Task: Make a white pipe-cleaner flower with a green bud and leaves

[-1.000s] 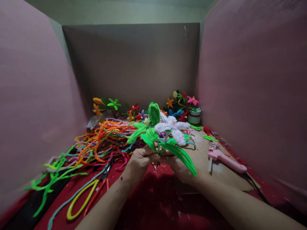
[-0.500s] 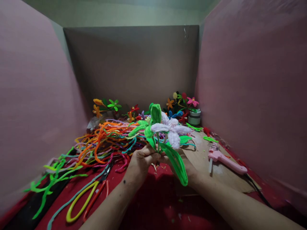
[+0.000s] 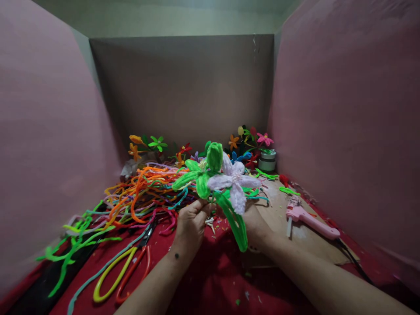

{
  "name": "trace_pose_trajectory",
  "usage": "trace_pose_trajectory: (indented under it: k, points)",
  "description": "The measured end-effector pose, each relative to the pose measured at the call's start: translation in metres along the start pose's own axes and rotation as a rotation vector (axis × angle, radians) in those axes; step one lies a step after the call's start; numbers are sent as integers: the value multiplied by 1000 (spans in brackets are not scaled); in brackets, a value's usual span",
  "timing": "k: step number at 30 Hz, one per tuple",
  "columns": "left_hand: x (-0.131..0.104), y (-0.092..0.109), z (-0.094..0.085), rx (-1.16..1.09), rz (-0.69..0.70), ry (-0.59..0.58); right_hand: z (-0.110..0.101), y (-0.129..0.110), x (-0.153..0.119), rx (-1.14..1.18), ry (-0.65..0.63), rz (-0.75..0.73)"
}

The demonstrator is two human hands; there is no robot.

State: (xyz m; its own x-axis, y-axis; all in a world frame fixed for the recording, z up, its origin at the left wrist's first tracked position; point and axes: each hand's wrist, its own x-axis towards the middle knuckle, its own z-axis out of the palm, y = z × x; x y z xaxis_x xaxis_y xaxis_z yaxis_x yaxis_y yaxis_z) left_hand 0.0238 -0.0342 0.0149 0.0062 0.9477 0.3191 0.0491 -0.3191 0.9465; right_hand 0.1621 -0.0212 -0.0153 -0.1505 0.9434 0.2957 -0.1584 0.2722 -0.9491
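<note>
- Flower bunch (image 3: 217, 182) of fuzzy stems held up at centre, just above the red cloth (image 3: 213, 280), blooms uppermost.
- In it: a green flower (image 3: 202, 185) on the left, a green bud (image 3: 215, 156) at the top, a whitish-lilac flower (image 3: 239, 180) on the right, overlapping the green one. Long looped green leaf (image 3: 235, 223) hangs down toward the wearer, in front of the right hand.
- Left hand (image 3: 193, 223): thumb and fingers pinching the stems just under the green flower.
- Right hand (image 3: 255, 223): close in behind the leaf and a whitish petal; fingers hidden, cannot tell whether pinching or spread.
- Below the stems: small white sprigs (image 3: 210, 224) and scattered scraps on the cloth.
- Left: scissors (image 3: 147, 236), one yellow handle, one red, handles toward the wearer; beyond them a tangled heap of coloured strands (image 3: 144, 188), orange most plentiful.
- Right: pink glue gun (image 3: 310, 221) lying on cardboard (image 3: 278, 203).
- Far back: pink flower (image 3: 265, 139) above a pale jar (image 3: 267, 162); bright green flower (image 3: 158, 143) on the left.
</note>
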Motion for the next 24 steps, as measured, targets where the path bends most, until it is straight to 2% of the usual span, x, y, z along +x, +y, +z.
trace_pose_trajectory:
  k: [3,7,10,13,15,16,18,21,24]
  points:
    - [4,-2,-2,-22,-19,19,-7,-4,5,54,11,69]
    - [6,-1,-3,-141,-120,60,-26,-19,8,-100,65,134]
    - [6,0,-3,-199,-165,85,-43,-36,-4,-365,-35,111]
    - [6,-2,-2,-241,-177,71,-55,-49,-28,-707,-213,35]
    - [7,-6,-1,-277,-187,51,-59,-52,-45,-931,-289,11]
    - [8,-8,0,-299,-196,41,-61,-51,-52,-985,-361,19]
    - [9,-11,0,-333,-219,21,-63,-45,-62,-1029,-423,6]
    - [10,-14,0,-366,-242,-6,-65,-36,-67,-1037,-402,-16]
    - [10,-16,-1,-388,-243,-14,-65,-37,-64,-967,-288,18]
